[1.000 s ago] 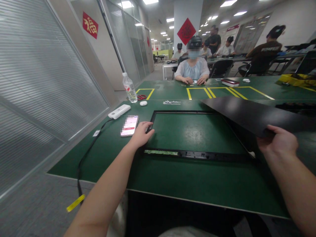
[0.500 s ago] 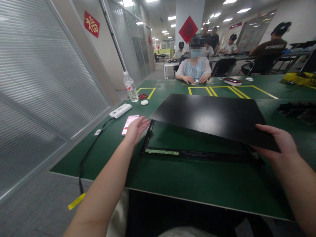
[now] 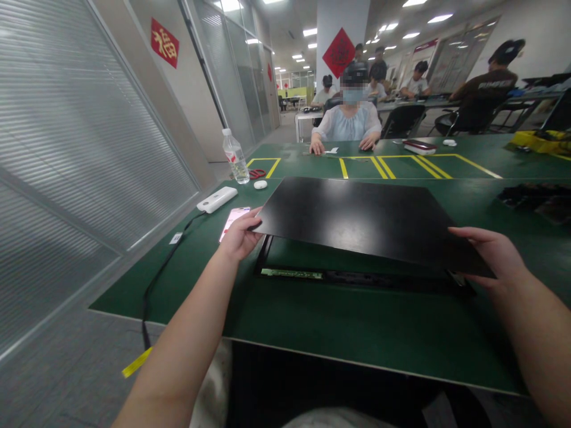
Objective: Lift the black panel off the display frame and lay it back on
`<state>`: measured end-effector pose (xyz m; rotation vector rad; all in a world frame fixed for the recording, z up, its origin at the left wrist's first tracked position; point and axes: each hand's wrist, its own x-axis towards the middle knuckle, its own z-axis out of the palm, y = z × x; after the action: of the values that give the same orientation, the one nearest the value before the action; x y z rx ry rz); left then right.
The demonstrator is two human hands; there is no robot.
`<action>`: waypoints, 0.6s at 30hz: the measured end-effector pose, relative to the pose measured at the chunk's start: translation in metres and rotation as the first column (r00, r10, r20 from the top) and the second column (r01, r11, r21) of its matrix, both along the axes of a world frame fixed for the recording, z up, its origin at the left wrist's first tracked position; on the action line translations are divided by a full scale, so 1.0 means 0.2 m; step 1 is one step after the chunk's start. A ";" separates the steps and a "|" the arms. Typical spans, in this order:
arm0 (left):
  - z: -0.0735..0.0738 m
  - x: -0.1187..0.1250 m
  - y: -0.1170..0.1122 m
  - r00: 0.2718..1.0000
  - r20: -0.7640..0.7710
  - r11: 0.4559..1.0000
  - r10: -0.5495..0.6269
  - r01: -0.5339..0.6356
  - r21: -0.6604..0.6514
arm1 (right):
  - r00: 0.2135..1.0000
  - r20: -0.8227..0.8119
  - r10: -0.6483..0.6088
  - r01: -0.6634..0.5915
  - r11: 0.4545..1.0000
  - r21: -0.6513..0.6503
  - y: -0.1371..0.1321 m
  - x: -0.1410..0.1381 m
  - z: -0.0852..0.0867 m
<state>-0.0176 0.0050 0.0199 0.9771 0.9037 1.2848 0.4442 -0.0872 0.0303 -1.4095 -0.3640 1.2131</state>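
A thin, glossy black panel point(image 3: 357, 220) is held by its two short edges above the table. My left hand point(image 3: 242, 236) pinches its left edge, thumb on top. At the other end my right hand point(image 3: 493, 252) grips the right edge, with the thumb above and fingers beneath. Under the panel a black rectangular frame point(image 3: 370, 280) lies on the green table point(image 3: 312, 327); a green strip like a circuit board point(image 3: 292, 274) runs along its near left side. The panel hides most of the frame's far part.
Left of the panel lie a phone point(image 3: 234, 221), a white power bank point(image 3: 217, 200) with a black strap, a small white case point(image 3: 260, 185), red-handled scissors point(image 3: 257, 173) and a water bottle point(image 3: 235, 157). A co-worker point(image 3: 348, 122) sits opposite. Dark material point(image 3: 535, 202) lies at right.
My left hand has closed on the panel's left edge, where it was open beside it. The panel has shifted left and towards me, its left end lower. The co-worker's hands have moved apart.
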 end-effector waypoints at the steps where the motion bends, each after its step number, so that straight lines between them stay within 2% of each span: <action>1: 0.00 0.00 0.00 1.000 0.005 1.000 0.013 -0.013 0.021 | 1.000 -0.020 0.015 -0.015 1.000 -0.014 0.00 0.00 0.00; 7: 0.03 -0.01 -0.01 0.997 0.042 0.993 0.059 -0.063 0.100 | 0.998 -0.055 0.043 -0.034 0.986 0.161 0.02 0.00 0.01; 10: 0.04 -0.01 -0.01 0.995 0.044 0.992 0.088 -0.091 0.092 | 1.000 0.007 0.006 -0.007 0.988 0.154 0.03 0.01 -0.01; 18: 0.01 0.00 -0.01 0.993 0.022 0.993 0.117 -0.118 0.028 | 0.983 0.184 0.027 -0.044 0.995 0.091 0.04 0.02 -0.05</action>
<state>-0.0174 0.0035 0.0228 0.9438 0.9401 1.4085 0.4487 -0.0790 0.0211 -1.4405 -0.5686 1.0835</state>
